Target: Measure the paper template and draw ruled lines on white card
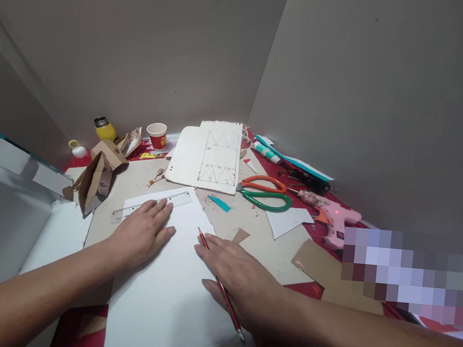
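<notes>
A large sheet of white board (156, 296) lies in front of me. A clear plastic ruler (180, 200) rests across its far end, at a slant. My left hand (143, 233) is flat and open, fingertips at the ruler's near edge and palm on the board. My right hand (235, 268) rests at the board's right edge, with a red and black pencil (228, 305) held between its fingers, tip pointing away from me. Beyond the ruler lies a white card (190, 156) drawn with a rectangle and zigzag triangles.
Orange-and-green-handled scissors (267, 201), a pink glue gun (338, 220), a tube (266, 153) and cardboard scraps (312, 264) lie to the right. At the back left are a paper cup (157, 136), a yellow bottle (104, 129) and folded cardboard (97, 180). A white box-like structure (9, 213) stands left.
</notes>
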Tool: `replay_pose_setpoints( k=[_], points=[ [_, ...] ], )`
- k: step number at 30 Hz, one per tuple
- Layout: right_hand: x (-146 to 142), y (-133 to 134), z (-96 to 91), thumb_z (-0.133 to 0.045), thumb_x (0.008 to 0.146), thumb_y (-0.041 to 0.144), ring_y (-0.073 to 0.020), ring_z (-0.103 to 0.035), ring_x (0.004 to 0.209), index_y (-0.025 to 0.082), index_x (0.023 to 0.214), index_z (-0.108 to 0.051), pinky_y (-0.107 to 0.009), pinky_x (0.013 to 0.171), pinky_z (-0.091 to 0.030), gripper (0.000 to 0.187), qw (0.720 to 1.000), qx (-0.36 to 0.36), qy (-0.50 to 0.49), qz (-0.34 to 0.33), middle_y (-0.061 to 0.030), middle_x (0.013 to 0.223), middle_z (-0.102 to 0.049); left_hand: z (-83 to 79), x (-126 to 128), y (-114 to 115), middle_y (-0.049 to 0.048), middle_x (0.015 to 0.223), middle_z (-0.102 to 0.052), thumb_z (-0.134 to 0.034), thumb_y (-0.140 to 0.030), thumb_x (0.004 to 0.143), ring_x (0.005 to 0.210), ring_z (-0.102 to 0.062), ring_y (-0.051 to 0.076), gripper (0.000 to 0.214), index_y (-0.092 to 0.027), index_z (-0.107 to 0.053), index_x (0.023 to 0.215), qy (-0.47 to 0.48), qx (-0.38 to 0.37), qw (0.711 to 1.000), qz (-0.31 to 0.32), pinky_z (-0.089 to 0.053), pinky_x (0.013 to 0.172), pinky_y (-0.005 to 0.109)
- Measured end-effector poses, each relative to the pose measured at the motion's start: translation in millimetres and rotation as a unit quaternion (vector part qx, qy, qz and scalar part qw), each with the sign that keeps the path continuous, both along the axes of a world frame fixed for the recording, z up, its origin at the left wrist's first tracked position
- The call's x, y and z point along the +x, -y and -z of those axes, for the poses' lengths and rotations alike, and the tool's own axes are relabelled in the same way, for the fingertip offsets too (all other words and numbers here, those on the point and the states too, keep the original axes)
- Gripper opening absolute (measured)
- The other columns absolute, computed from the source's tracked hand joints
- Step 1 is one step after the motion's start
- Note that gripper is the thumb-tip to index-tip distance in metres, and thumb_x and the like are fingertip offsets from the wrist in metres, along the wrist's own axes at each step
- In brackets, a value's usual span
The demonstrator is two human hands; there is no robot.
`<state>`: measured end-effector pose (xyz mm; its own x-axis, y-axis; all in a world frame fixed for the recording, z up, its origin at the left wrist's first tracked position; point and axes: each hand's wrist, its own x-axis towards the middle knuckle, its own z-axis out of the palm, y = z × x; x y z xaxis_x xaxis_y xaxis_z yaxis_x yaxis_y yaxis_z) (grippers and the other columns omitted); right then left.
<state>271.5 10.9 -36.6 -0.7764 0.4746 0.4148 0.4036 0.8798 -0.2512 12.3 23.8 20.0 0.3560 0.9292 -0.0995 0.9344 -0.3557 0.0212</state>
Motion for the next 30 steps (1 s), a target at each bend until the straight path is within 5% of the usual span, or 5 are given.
replay_pose_setpoints(
  k=[11,19,22,26,30],
  points=[
    [-2.3,5.2,2.4,-0.052,0.094,0.023,-0.0364,-0.054,0.13,-0.002,0.133,-0.056,-0.052,0.107,-0.046,0.046,1.0,0.005,0.011,-0.001,-0.0275,0.133,-0.06,20.6,30.2,-1.6,0.0191,0.159,-0.035,-0.034,-0.046,0.099,0.148,-0.025,0.037,0.062,-0.008,-0.04,0.147,0.046,0.036,0.993,-0.106,-0.023,0.118,0.055],
    [1.9,9.8,-2.7,-0.054,0.092,0.021,-0.0359,-0.054,0.13,-0.001,0.135,-0.055,-0.052,0.106,-0.047,0.048,1.0,-0.002,0.026,-0.014,-0.0271,0.135,-0.059,21.0,30.6,12.8,0.0195,0.148,-0.048,-0.039,-0.043,0.099,0.137,-0.045,0.031,0.054,-0.012,-0.049,0.142,0.061,0.086,0.99,-0.088,-0.034,0.114,0.048],
    [5.0,8.0,-3.9,-0.056,0.091,0.021,-0.0349,-0.053,0.131,0.002,0.137,-0.054,-0.051,0.107,-0.047,0.05,0.999,-0.015,0.036,-0.024,-0.0263,0.139,-0.056,20.7,28.3,15.7,0.0204,0.147,-0.049,-0.04,-0.043,0.099,0.138,-0.043,0.035,0.056,-0.011,-0.047,0.145,0.059,0.085,0.991,-0.08,-0.033,0.113,0.054],
    [10.5,-7.2,-22.0,-0.055,0.092,0.021,-0.0329,-0.058,0.127,0.006,0.134,-0.057,-0.05,0.102,-0.05,0.045,0.995,-0.07,0.032,-0.056,-0.0247,0.136,-0.06,21.7,28.3,17.3,0.0152,0.152,-0.047,-0.039,-0.047,0.099,0.142,-0.036,0.04,0.057,-0.016,-0.046,0.147,0.039,0.087,0.99,-0.1,-0.031,0.111,0.062],
    [4.8,-42.7,-62.9,-0.045,0.097,0.022,-0.0222,-0.073,0.093,0.016,0.124,-0.065,-0.035,0.081,-0.059,0.034,0.975,-0.198,-0.078,-0.065,-0.0117,0.104,-0.076,23.4,28.7,15.9,0.0118,0.153,-0.047,-0.037,-0.051,0.098,0.142,-0.036,0.037,0.064,-0.014,-0.041,0.15,0.024,0.08,0.991,-0.103,-0.032,0.113,0.058]
  ],
)
